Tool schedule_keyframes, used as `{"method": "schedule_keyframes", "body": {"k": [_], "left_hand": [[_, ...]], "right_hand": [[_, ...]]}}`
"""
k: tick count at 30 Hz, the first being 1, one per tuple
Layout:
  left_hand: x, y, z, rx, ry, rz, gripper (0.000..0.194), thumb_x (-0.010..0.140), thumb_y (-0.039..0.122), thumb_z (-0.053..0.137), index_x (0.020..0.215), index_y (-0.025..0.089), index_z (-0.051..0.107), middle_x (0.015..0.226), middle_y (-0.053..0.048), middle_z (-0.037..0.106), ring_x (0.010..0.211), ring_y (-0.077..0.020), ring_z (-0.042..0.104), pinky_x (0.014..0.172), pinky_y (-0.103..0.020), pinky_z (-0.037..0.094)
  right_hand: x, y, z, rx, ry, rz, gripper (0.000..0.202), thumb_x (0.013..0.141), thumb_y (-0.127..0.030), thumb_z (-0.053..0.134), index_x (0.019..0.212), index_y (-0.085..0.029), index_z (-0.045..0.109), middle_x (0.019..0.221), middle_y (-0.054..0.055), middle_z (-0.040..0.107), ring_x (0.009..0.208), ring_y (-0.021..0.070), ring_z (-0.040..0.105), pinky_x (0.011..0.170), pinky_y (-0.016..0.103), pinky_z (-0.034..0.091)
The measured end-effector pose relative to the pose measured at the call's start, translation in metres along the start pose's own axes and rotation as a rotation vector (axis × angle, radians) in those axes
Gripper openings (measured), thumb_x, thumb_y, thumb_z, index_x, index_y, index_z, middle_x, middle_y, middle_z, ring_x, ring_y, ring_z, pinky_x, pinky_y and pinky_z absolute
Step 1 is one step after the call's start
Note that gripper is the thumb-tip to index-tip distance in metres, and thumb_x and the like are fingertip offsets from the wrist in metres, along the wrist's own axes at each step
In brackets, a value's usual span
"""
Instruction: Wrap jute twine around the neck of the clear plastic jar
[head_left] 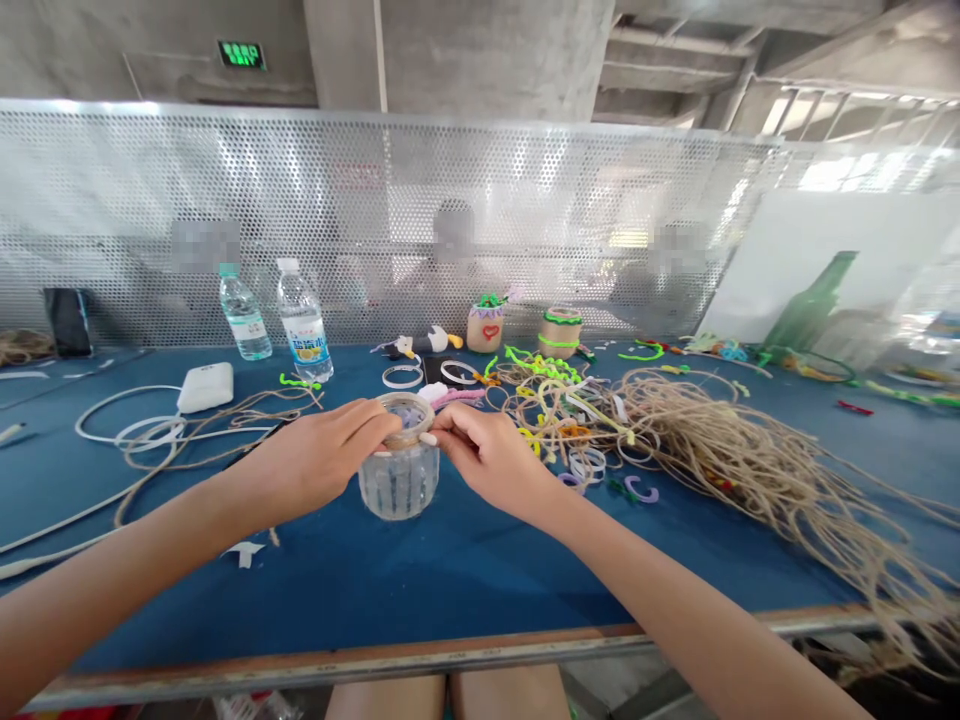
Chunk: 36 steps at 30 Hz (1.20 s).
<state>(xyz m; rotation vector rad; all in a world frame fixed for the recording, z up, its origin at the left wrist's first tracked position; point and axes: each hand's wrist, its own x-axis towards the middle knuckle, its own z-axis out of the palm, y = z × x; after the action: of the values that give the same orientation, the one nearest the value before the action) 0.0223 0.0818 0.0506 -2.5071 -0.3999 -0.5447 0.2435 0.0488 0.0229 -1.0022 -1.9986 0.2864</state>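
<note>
A clear ribbed jar point(399, 485) stands upright on the blue table in front of me. Brown twine point(401, 440) circles its neck, and pale vertical strips show on its sides. My left hand point(330, 440) is closed on the left of the jar's rim, its fingertips partly hidden inside or behind it. At the right of the neck, my right hand point(484, 445) pinches a small white piece point(428, 438) against the twine. Whether that piece is tape or something else I cannot tell.
Right of the jar lies a large tangle of twine point(697, 430) with coloured pipe cleaners point(540, 365). Behind stand two decorated jars point(486, 330), two water bottles point(304, 325) and a green bottle point(814, 305). White cables point(90, 400) and a white box point(206, 387) lie left.
</note>
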Motion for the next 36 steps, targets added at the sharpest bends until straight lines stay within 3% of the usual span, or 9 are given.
{"method": "schedule_keyframes", "body": {"k": [7, 13, 18, 23, 26, 31, 36], "left_hand": [[-0.004, -0.001, 0.015, 0.103, 0.064, -0.022, 0.029, 0.093, 0.005, 0.025, 0.101, 0.014, 0.051, 0.084, -0.008, 0.058, 0.077, -0.0176, 0.057, 0.063, -0.027, 0.047], [-0.006, -0.002, 0.021, 0.001, 0.113, -0.036, 0.026, 0.093, 0.005, 0.026, 0.102, 0.014, 0.049, 0.088, -0.009, 0.058, 0.082, -0.0185, 0.056, 0.067, -0.028, 0.046], [-0.001, 0.000, 0.006, -0.220, 0.022, -0.108, 0.026, 0.095, 0.009, 0.025, 0.094, 0.016, 0.050, 0.085, -0.006, 0.055, 0.075, -0.0144, 0.054, 0.066, -0.024, 0.046], [0.007, 0.011, -0.004, -0.384, -0.072, -0.281, 0.024, 0.098, 0.035, 0.037, 0.102, 0.017, 0.052, 0.090, -0.006, 0.058, 0.081, -0.0170, 0.058, 0.070, -0.027, 0.048], [0.010, 0.016, -0.001, -0.499, -0.074, -0.373, 0.025, 0.097, 0.033, 0.036, 0.096, 0.018, 0.056, 0.092, -0.007, 0.060, 0.090, -0.0195, 0.059, 0.075, -0.029, 0.049], [0.009, 0.014, 0.011, -0.844, 0.039, -0.502, 0.025, 0.095, 0.035, 0.040, 0.095, 0.017, 0.058, 0.132, -0.013, 0.052, 0.122, -0.0256, 0.050, 0.097, -0.036, 0.044], [0.013, 0.008, 0.022, -1.146, 0.049, -0.475, 0.028, 0.094, 0.043, 0.046, 0.089, 0.017, 0.056, 0.130, -0.013, 0.055, 0.125, -0.0270, 0.048, 0.100, -0.038, 0.042]], "right_hand": [[-0.001, 0.000, -0.001, -0.032, -0.018, 0.009, 0.012, 0.087, -0.018, 0.050, 0.075, -0.018, 0.052, 0.058, -0.003, 0.050, 0.051, 0.0092, 0.039, 0.053, 0.021, 0.027], [-0.002, 0.001, 0.000, -0.081, 0.004, 0.031, 0.013, 0.087, -0.019, 0.051, 0.074, -0.019, 0.050, 0.057, -0.003, 0.049, 0.050, 0.0092, 0.037, 0.052, 0.021, 0.025], [0.001, 0.002, 0.004, -0.060, 0.032, 0.064, 0.017, 0.087, -0.023, 0.052, 0.071, -0.019, 0.047, 0.053, -0.005, 0.043, 0.047, 0.0082, 0.033, 0.051, 0.021, 0.023], [0.004, 0.004, 0.006, 0.034, 0.044, 0.122, 0.025, 0.083, -0.028, 0.059, 0.066, -0.019, 0.044, 0.051, -0.007, 0.038, 0.046, 0.0075, 0.031, 0.048, 0.021, 0.022], [0.004, 0.005, 0.006, 0.077, 0.041, 0.126, 0.026, 0.082, -0.027, 0.062, 0.064, -0.018, 0.044, 0.052, -0.007, 0.039, 0.048, 0.0071, 0.032, 0.047, 0.020, 0.023], [0.001, -0.001, -0.002, 0.143, 0.043, 0.071, 0.023, 0.083, -0.024, 0.059, 0.066, -0.017, 0.046, 0.053, -0.007, 0.041, 0.048, 0.0058, 0.033, 0.047, 0.019, 0.025], [-0.002, -0.004, -0.016, 0.197, 0.041, 0.048, 0.025, 0.081, -0.025, 0.062, 0.065, -0.017, 0.046, 0.050, -0.008, 0.037, 0.045, 0.0046, 0.030, 0.045, 0.018, 0.025]]}}
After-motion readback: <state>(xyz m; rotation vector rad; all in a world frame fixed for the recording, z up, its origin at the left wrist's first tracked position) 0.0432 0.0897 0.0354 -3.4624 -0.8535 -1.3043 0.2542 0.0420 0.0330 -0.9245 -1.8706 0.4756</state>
